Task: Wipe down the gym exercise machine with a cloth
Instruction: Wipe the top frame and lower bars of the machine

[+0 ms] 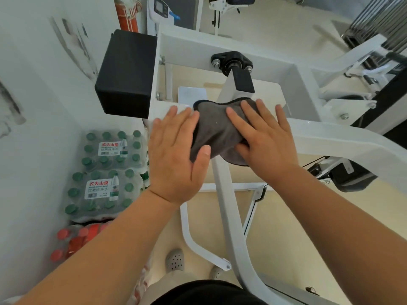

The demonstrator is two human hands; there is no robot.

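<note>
Currently, the grey cloth (212, 133) lies draped over the white machine frame (319, 133), just right of the black pad (126, 73). Left hand (176, 157): flat, fingers straight, thumb resting on the cloth edge nearer the pad. Right hand (266, 142): flat, fingers spread, pressing the cloth's side farther from the pad. Neither hand curls round it. 2 green-capped water packs (105, 172) sit below the pad.

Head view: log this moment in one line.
step: wipe | cloth: on machine | left hand: flat, on cloth edge | right hand: flat on cloth
</note>
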